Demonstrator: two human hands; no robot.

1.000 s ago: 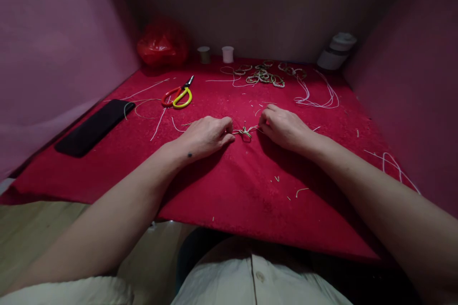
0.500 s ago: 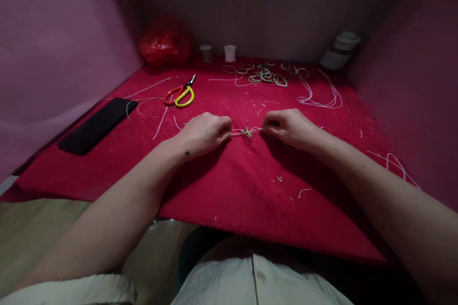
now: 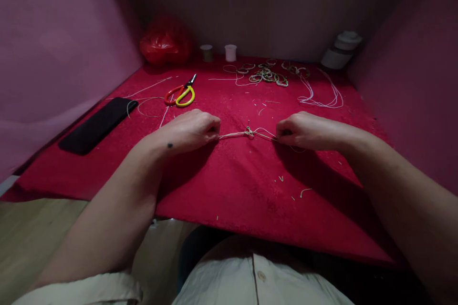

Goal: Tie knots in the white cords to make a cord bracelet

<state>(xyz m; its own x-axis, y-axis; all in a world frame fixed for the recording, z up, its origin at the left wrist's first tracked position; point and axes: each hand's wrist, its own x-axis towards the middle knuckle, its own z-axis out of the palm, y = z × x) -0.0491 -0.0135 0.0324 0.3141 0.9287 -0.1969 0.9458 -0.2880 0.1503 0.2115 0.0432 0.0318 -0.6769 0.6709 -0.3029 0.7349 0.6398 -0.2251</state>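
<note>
A knot of thin pale cord lies between my two hands, over the red cloth. Strands run out from it to both sides. My left hand is closed on the strands at the left end. The strands on the right end run into the closed fingers of my right hand, and a loose thin tail hangs below that hand. A small pin-like thing stands at the top of the knot. My fingertips are partly hidden by the backs of the hands.
Scissors with red and yellow handles and a black phone lie to the left. Behind are a red plastic bag, a white spool, a darker spool, braided cord loops and a white bottle. Cord scraps dot the red cloth.
My hands have moved apart, the left one leftward and the right one rightward. The strands between them are longer and straighter, and the knot has drawn smaller.
</note>
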